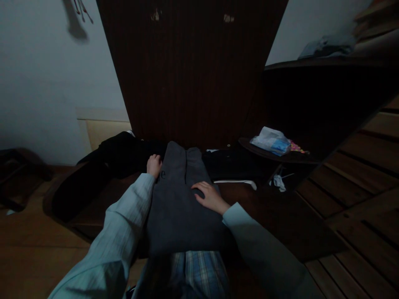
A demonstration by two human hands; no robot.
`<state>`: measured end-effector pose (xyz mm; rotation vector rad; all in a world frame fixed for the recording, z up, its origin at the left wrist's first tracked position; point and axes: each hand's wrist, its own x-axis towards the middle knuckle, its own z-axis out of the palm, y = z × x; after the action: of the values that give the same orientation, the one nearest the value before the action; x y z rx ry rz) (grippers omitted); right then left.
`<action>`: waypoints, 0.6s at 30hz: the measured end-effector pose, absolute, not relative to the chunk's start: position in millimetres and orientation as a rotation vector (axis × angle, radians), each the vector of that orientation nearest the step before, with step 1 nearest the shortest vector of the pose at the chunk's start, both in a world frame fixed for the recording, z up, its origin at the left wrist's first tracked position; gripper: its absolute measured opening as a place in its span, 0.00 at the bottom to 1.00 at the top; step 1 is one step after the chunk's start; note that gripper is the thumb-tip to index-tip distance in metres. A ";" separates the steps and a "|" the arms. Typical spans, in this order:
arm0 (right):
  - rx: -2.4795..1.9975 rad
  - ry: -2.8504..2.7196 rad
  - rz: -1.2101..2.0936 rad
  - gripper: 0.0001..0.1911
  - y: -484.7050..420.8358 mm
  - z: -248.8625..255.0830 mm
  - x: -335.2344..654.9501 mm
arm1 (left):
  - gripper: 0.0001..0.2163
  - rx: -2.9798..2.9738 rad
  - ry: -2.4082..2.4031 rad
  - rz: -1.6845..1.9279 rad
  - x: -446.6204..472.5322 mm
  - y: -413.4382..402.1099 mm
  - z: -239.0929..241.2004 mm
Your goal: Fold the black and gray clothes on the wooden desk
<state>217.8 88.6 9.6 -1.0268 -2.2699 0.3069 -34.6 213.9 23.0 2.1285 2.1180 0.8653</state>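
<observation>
A dark grey folded garment (183, 216) lies lengthwise in front of me, with dark lettering near its left edge and a fold line down its upper half. Its exact kind is hard to tell in this dim light. At its upper left edge, my left hand (153, 166) is closed, fingers curled at the cloth's border. My right hand (212, 197) rests palm down on the right half of the garment, its thumb and fingers apart. Pale blue-green sleeves cover both arms. Below the garment's near edge, blue plaid cloth (202, 272) shows.
Black clothing (124, 151) is heaped at the back left of the dark wooden furniture (90, 211). A tall dark panel (193, 74) rises behind. On a small right-hand shelf lies a white and blue plastic packet (271, 140). Wooden slats (352, 187) stand at the far right.
</observation>
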 end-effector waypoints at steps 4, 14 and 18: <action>-1.035 -2.263 0.302 0.13 88.9 9.3 217.0 | 0.16 2.020 1.961 1.031 -36.6 212.0 17.9; -1.053 -2.301 0.230 0.14 88.0 7.0 214.6 | 0.19 1.414 1.568 1.045 -22.1 237.4 31.7; -1.066 -2.287 0.226 0.13 88.8 6.0 214.1 | 0.14 1.365 1.549 1.037 -15.3 256.8 42.8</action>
<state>214.1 88.8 6.0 -1.0655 -2.2873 0.2263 -15.3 256.8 42.8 1.3649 1.5485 1.0372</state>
